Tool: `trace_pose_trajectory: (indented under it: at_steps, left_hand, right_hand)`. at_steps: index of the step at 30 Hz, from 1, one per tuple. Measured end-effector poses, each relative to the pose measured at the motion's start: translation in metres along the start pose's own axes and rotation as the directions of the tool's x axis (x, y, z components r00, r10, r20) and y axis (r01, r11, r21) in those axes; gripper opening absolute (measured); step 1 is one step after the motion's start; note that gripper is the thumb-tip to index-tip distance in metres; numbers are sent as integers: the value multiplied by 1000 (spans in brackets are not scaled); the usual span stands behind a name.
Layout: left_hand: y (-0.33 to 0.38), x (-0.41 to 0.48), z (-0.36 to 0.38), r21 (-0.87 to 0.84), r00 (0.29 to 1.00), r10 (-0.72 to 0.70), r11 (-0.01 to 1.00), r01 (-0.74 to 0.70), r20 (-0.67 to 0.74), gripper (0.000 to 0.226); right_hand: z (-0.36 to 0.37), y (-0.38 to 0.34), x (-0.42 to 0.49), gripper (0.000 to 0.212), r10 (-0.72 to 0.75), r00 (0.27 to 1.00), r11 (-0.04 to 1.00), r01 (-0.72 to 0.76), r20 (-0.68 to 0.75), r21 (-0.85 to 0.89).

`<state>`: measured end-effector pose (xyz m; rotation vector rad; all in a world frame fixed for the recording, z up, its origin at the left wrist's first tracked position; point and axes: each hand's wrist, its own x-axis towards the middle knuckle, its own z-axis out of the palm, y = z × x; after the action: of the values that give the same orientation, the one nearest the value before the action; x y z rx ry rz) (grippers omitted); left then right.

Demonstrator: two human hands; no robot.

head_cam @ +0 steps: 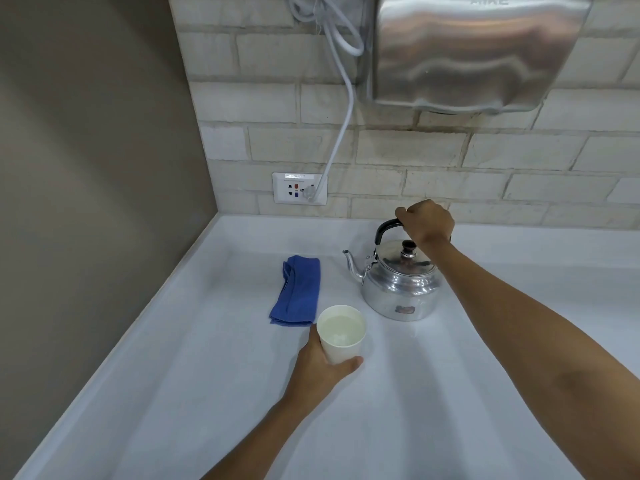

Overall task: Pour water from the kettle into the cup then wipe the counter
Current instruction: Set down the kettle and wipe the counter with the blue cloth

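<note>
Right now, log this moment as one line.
left hand around cup, water inside | right hand on kettle handle, upright on counter | cloth untouched

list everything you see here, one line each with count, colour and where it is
kettle: 1, silver with a black handle and dark lid knob, upright on the counter, spout pointing left
cup: 1, white, holding liquid, on the counter in front of the kettle
cloth: 1, blue, folded, flat on the counter left of the kettle
counter: 1, white, running into the corner
wall socket: 1, white, on the brick wall above the counter
cable: 1, white, plugged into the socket, running up the wall
hand dryer: 1, brushed steel, mounted high on the wall
left hand: 1, wrapped around the cup
right hand: 1, gripping the kettle handle
</note>
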<state>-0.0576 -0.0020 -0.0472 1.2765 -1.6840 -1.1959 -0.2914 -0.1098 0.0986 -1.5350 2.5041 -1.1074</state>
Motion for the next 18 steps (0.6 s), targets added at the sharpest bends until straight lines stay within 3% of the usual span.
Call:
trace_pose_trajectory:
  at_steps: [6,9,12,15,18]
  left_hand:
    - [3,-1,0,11,1000,0,1000,0,-1,83]
    - [5,-2,-2,16,1000,6,1000,-6,16,84]
    - [1,-2,-13,-8,996,11,1000,-10,86,84]
    - [-12,-1,-44,48,979,78,995,-88,189,85]
    - [-18,11,-85,137,983,85,985,-107,160,83]
  right_hand:
    - [-1,2,-3,49,-26,999,999,26,30,-27]
    - [-4,0,-28,27,-215,967,977,213,-137,-33]
    - [2,6,-83,29,-357,895,918,389,-267,78]
    - [20,33,-147,27,-356,930,920,367,-97,142]
    - [39,62,-197,39,-254,951,967,248,174,58]
